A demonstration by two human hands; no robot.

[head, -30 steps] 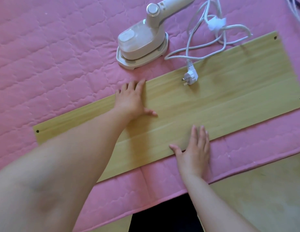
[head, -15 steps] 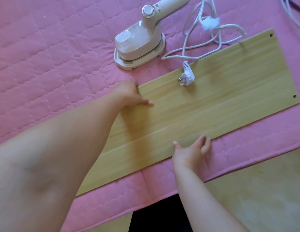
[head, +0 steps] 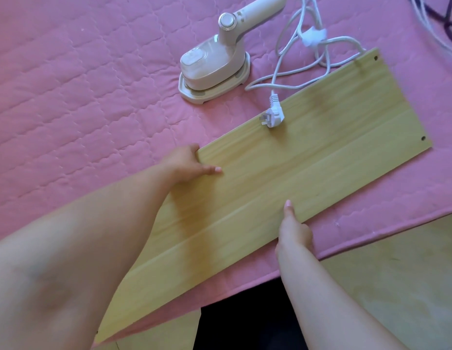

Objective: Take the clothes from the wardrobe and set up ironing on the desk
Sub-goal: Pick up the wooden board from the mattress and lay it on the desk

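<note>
A long light wooden board (head: 308,168) lies slanted on the pink quilted pad (head: 81,97). My left hand (head: 187,164) grips the board's far long edge, fingers curled over it and thumb on top. My right hand (head: 293,228) grips the near long edge, thumb on the board's face and fingers underneath. A small white steam iron (head: 215,66) stands on its base beyond the board. Its white cord (head: 300,59) loops to the right, and the plug (head: 274,117) rests on the board's far edge.
The pad's near hem (head: 371,238) ends over a yellowish floor (head: 396,286). More white and dark cables (head: 442,24) lie at the top right corner. My dark clothing (head: 245,319) shows at the bottom.
Both hands went from lying flat on the board to gripping its long edges. The board's left end has swung toward me, so it lies more slanted.
</note>
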